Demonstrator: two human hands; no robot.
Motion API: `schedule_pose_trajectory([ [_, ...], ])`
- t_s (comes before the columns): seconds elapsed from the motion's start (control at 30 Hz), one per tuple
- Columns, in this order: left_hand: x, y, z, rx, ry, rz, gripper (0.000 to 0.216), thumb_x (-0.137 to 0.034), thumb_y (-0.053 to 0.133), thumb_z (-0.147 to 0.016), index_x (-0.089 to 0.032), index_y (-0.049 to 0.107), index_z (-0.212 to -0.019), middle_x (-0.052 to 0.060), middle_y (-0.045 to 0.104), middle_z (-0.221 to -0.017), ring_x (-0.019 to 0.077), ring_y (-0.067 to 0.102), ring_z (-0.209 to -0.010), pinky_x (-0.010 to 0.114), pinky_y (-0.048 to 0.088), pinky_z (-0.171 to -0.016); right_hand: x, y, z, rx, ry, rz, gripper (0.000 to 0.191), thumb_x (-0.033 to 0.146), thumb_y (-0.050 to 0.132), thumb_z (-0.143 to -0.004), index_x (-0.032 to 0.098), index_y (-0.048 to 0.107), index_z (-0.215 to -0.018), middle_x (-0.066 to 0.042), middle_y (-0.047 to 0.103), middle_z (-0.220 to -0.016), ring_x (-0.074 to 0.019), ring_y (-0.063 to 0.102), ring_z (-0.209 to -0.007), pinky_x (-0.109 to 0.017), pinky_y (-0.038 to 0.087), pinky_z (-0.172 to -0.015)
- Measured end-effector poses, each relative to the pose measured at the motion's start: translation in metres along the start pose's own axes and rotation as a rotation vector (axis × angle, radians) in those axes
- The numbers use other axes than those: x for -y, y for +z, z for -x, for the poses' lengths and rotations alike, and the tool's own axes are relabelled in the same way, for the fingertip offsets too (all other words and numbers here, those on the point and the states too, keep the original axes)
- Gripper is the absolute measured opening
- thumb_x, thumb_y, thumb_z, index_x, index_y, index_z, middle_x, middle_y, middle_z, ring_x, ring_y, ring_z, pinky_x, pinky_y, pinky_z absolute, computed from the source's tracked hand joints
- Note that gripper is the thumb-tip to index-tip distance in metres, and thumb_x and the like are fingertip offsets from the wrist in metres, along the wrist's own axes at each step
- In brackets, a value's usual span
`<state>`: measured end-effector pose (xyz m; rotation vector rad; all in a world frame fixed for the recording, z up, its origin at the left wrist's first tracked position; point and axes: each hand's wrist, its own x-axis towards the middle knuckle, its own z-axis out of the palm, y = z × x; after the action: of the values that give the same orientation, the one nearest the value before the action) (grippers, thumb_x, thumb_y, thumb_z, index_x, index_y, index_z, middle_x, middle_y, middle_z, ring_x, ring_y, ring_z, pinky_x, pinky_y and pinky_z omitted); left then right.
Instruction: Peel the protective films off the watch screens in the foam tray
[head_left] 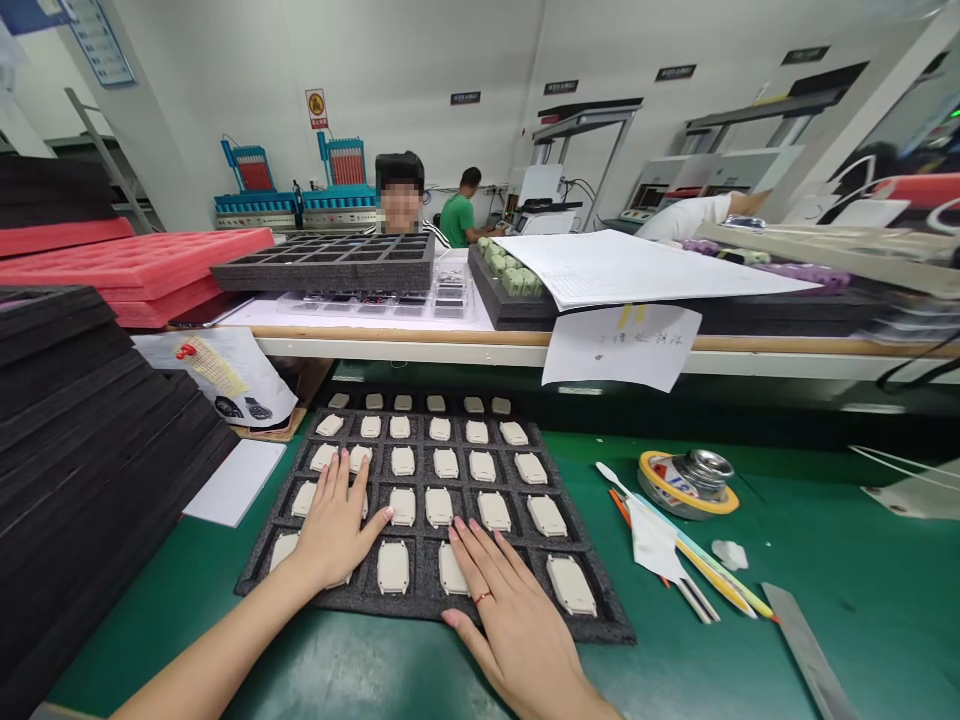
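On green tabletop [660, 650], some lengthwise-pointing cases [450, 568] are partly covered by left hand [334, 535] at left of tray [401, 607], right hand [517, 620] at its near edge, both outspread, empty.

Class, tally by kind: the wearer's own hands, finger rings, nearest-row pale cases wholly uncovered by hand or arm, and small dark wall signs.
Own hands: 2
Finger ring: 1
Uncovered nearest-row cases: 2
Dark signs: 4
Total: 9
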<state>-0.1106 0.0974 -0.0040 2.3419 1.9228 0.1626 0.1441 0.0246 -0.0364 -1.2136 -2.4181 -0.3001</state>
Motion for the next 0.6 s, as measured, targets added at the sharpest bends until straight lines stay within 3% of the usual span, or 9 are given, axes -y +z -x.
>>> schedule_pose_trajectory([
  [0.13,-0.004,0.006,0.0,0.031,0.018,0.03,0.086,-0.07,0.036,-0.092,-0.015,0.02,-0.157,0.022,0.002,-0.162,0.0392,-0.001,-0.149,0.058,0.012,-0.12,0.0,0.001,0.0,-0.023,-0.006,-0.005,0.077,0.045,0.047,-0.1,0.011,0.01,-0.158,-0.011,0.044,-0.153,-0.0267,0.046,-0.138,-0.044,0.043,-0.108],
  [0.27,-0.01,0.005,0.002,0.053,0.04,0.078,0.083,-0.071,0.035,-0.092,-0.023,0.017,-0.158,0.018,0.001,-0.163,0.0371,0.003,-0.149,0.055,0.019,-0.12,-0.001,0.003,0.001,-0.046,-0.017,0.01,0.077,0.045,0.046,-0.1,0.011,0.008,-0.159,-0.01,0.045,-0.152,-0.0267,0.048,-0.136,-0.043,0.045,-0.105],
  [0.47,-0.007,0.005,-0.013,-0.016,-0.019,0.104,0.083,-0.067,0.028,-0.096,-0.015,0.012,-0.158,0.022,-0.005,-0.163,0.0386,0.0,-0.149,0.057,0.017,-0.119,-0.004,0.005,-0.001,-0.059,-0.056,0.051,0.081,0.045,0.045,-0.099,0.008,0.004,-0.158,-0.012,0.048,-0.149,-0.0273,0.054,-0.131,-0.043,0.05,-0.099],
  [0.6,-0.009,0.011,-0.013,-0.012,0.072,0.104,0.079,-0.067,0.035,-0.095,-0.022,0.019,-0.157,0.018,0.002,-0.164,0.0347,0.003,-0.15,0.055,0.017,-0.12,-0.006,0.009,-0.001,-0.047,-0.063,0.039,0.084,0.046,0.046,-0.098,0.008,0.0,-0.158,-0.012,0.048,-0.149,-0.0282,0.056,-0.129,-0.043,0.051,-0.097],
])
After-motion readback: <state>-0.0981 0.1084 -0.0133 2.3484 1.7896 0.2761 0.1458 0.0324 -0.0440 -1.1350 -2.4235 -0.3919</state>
